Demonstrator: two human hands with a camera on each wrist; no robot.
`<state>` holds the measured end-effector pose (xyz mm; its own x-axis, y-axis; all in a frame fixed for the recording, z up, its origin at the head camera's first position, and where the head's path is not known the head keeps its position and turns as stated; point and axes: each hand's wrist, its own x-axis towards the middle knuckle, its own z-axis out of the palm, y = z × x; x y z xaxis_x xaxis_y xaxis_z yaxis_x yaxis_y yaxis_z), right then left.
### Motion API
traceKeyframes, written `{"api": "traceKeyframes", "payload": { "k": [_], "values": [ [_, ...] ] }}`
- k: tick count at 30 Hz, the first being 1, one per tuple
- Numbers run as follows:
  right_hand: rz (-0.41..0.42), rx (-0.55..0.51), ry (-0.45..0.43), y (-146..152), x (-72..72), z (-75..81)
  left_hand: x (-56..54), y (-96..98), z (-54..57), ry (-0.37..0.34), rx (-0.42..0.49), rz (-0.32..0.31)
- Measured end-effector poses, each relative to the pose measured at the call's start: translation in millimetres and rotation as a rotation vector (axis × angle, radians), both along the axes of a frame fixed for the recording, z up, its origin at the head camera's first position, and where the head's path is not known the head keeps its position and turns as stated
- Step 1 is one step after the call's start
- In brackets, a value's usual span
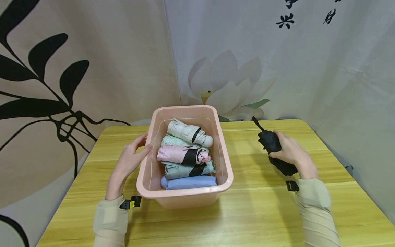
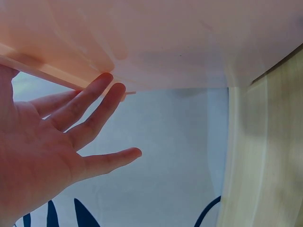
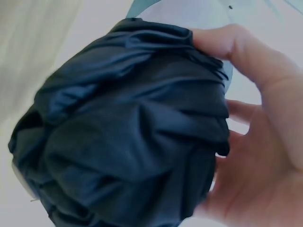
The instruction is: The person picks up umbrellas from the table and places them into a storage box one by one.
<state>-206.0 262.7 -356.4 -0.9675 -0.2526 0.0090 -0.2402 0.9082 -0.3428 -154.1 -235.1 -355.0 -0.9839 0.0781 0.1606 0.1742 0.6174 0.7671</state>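
Note:
A pink plastic bin [image 1: 186,193] stands on the table with several folded umbrellas in it. A white umbrella [image 1: 186,132] lies at the far end, partly over a mint green umbrella [image 1: 172,140]. Closer in come a pink umbrella [image 1: 172,154], a light teal umbrella [image 1: 176,170] and, at the near end, a blue umbrella [image 1: 191,182]. My left hand [image 1: 131,159] touches the bin's left side, its fingers outstretched along the outer wall in the left wrist view. Over the table's right part, my right hand [image 1: 291,151] grips a folded black umbrella [image 3: 137,123], whose wrist strap points away from me.
The bin sits on a yellowish wooden table [image 1: 253,212], left of the black umbrella. Behind the table hangs a pale curtain [image 1: 129,61] printed with dark leaves and a lotus flower. The table's right edge slopes away beyond my right arm.

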Motion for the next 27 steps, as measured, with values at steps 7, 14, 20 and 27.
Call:
{"api": "traceKeyframes", "payload": {
  "k": [7,14,20,27],
  "values": [
    [0.024,-0.004,0.027,-17,-6.7,18.0,-0.1,-0.2,0.7,0.001,-0.002,-0.002],
    [0.07,-0.013,0.057,-32,-12.1,34.8,-0.3,0.0,0.2,0.002,-0.004,0.0],
    [0.108,-0.017,0.1,-43,-15.9,47.3,0.2,0.3,1.0,0.004,0.001,-0.004],
    [0.151,-0.022,0.138,-56,-18.3,62.3,-0.7,-0.1,-0.5,-0.002,0.002,-0.004]
  ]
}}
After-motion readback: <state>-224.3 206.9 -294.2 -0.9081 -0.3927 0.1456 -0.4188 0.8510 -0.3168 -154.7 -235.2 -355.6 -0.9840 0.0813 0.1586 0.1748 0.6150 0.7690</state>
